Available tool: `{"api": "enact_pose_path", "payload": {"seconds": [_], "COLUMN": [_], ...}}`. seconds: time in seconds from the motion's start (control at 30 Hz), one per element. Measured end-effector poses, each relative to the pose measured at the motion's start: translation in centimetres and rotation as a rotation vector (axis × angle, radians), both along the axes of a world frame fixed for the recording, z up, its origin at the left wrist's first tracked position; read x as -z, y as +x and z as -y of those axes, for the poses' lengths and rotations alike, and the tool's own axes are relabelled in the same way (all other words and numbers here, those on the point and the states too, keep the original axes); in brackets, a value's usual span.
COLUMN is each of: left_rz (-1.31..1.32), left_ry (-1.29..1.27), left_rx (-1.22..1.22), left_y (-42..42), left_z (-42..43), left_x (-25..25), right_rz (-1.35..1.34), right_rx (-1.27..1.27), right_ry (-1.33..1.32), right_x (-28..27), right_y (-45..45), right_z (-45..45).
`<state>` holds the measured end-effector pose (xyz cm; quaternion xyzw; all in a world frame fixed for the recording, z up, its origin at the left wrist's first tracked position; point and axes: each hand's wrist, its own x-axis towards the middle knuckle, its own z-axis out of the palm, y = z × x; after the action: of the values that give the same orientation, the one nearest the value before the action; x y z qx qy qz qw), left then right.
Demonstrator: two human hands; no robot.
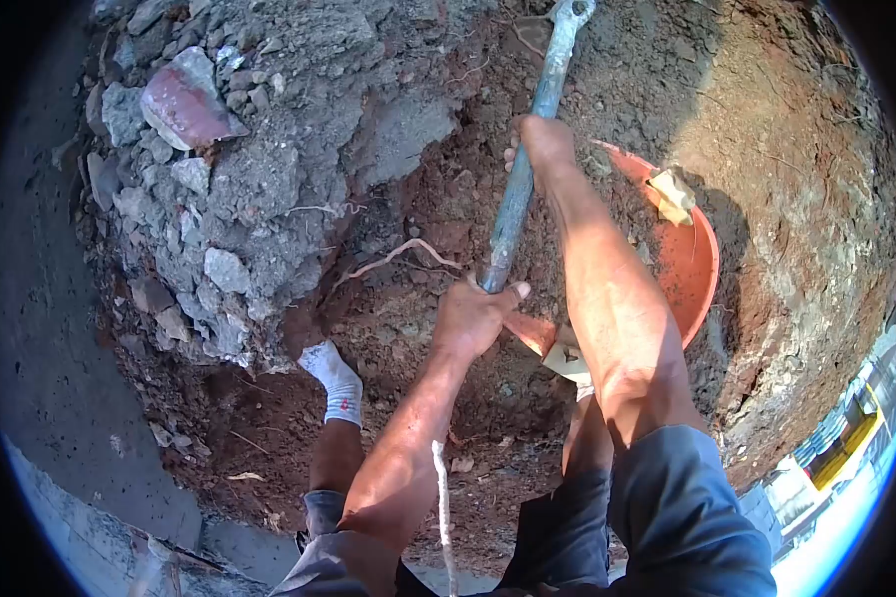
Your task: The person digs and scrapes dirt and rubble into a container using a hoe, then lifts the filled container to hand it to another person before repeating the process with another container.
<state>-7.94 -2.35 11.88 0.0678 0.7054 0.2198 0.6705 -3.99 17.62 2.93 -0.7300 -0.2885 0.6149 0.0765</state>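
Note:
A long blue-grey metal pipe (524, 179) slants across the pit, its far end (570, 12) showing a small hole. My left hand (473, 316) is closed round the near end. Farther up the shaft, my right hand (546, 144) wraps round it too. To the right of my right forearm lies an orange basin (702, 274), partly hidden by that arm, with a pale yellow crumpled piece (673, 196) at its rim. The pipe's far end lies over the brown soil (637, 70); whether it touches the ground I cannot tell.
Grey rubble and stones (227, 271) are heaped at the left, with a reddish broken piece (187, 104) on top. A bare root (398, 257) sticks out near my left hand. My sock-covered foot (336, 378) stands below the heap. A concrete surface (45, 298) borders the left side.

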Motion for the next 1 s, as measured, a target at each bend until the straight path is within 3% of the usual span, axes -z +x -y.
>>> {"api": "enact_pose_path", "payload": {"seconds": [0.17,0.2,0.3,0.4,0.5,0.63,0.7,0.77,0.9,1.0], "left_rz": [0.119,0.062,0.217,0.491,0.597,0.838,0.851,0.714,0.621,0.677], "left_ry": [0.232,0.206,0.187,0.143,0.155,0.164,0.141,0.136,0.101,0.081], "left_rx": [-0.052,-0.005,-0.036,-0.213,-0.211,-0.438,-0.498,-0.361,-0.306,-0.556], "left_y": [3.0,2.7,3.8,3.5,3.7,4.3,3.1,0.3,-0.4,3.8], "left_z": [-7.7,-12.1,-16.7,-12.2,-8.2,-3.5,-0.9,2.5,7.4,10.4], "left_x": [-6.1,-9.7,-9.3,-6.7,-3.0,0.4,1.1,1.5,-3.7,-10.4], "right_rz": [-0.078,-0.079,-0.089,0.004,0.062,0.07,0.083,0.088,0.024,0.017], "right_rx": [-0.167,-0.249,-0.388,-0.248,-0.22,-0.174,-0.099,-0.043,0.001,-0.125], "right_ry": [-0.15,-0.194,-0.179,-0.166,-0.119,-0.072,-0.015,0.043,0.046,-0.062], "right_x": [-3.2,-3.5,-3.2,-4.2,-2.4,-1.8,-1.0,-0.9,-5.4,-10.1], "right_y": [2.0,3.2,3.2,3.5,3.4,3.1,2.2,1.4,1.3,2.3], "right_z": [-8.6,-10.3,-16.0,-11.2,-8.8,-6.3,-3.6,-0.9,5.1,8.3]}}
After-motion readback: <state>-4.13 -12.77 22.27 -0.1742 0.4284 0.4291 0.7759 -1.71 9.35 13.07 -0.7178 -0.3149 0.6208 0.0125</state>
